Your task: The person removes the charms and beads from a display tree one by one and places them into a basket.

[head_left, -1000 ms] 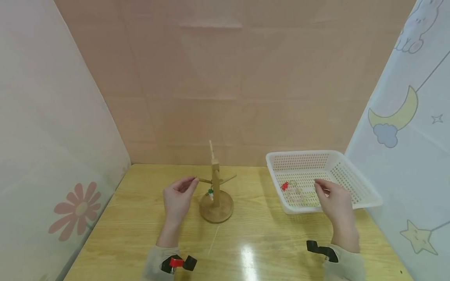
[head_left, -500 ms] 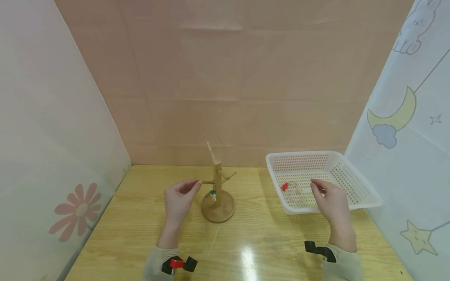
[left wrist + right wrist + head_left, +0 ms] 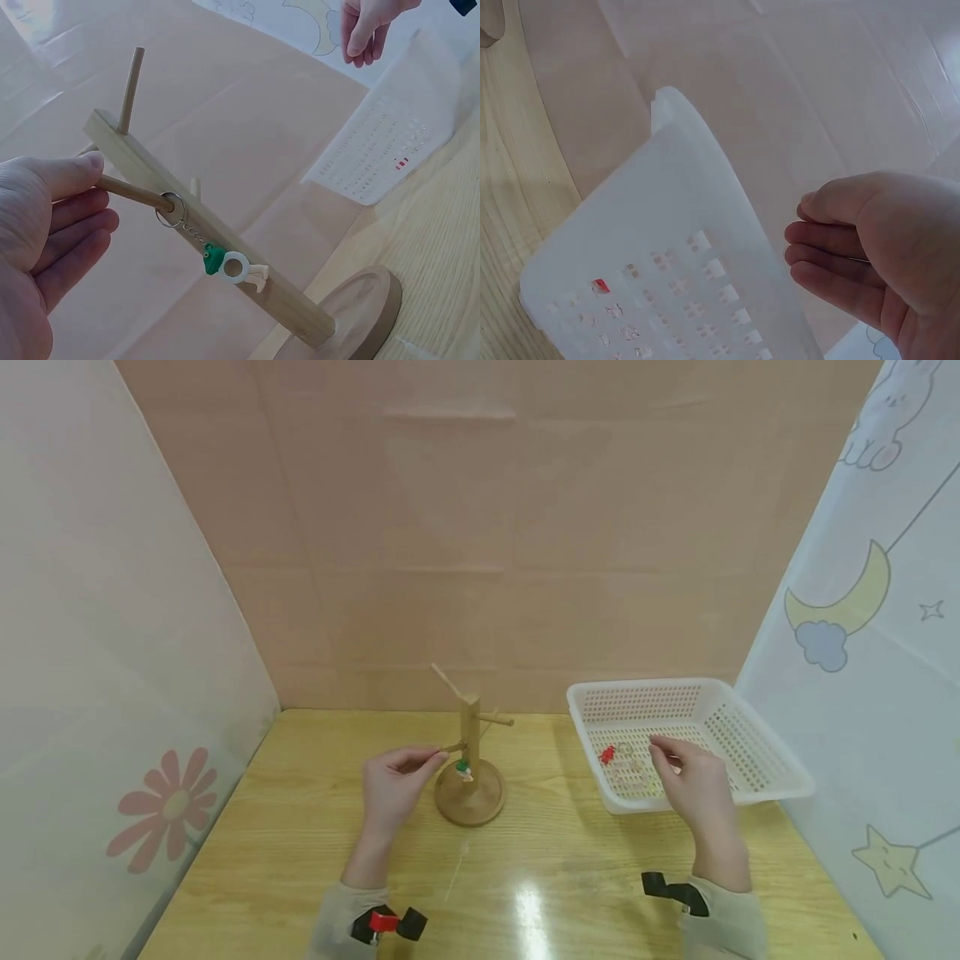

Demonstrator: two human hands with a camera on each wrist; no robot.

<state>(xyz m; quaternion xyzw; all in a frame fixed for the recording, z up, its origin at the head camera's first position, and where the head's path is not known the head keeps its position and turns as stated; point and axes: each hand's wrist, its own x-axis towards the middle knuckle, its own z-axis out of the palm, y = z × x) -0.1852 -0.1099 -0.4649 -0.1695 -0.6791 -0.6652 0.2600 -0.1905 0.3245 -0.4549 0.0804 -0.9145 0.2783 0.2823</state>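
My left hand (image 3: 396,783) pinches the end of a wooden peg (image 3: 135,193) between thumb and index finger, its other fingers loosely bent. The peg juts from the post of a wooden rack (image 3: 470,731) with a round base. Hanging by its ring near the peg's root is a keychain (image 3: 215,259) with a green-headed, white-bodied figure. My right hand (image 3: 697,781) hovers over the front of a white plastic basket (image 3: 780,783). Its fingers are loosely curled, and nothing shows between them in the right wrist view (image 3: 855,255).
Inside the basket lie a red trinket (image 3: 607,754) and several pale, clear-looking trinkets (image 3: 630,772). More pegs (image 3: 497,720) stick out of the rack at different heights. The wooden table (image 3: 300,827) is bounded by a brown backdrop (image 3: 480,568) and printed side panels.
The rack has turned and shifted slightly right, its pegs now pointing other ways. My left hand moved right with the peg, and the keychain swung along. My right hand drifted slightly left.
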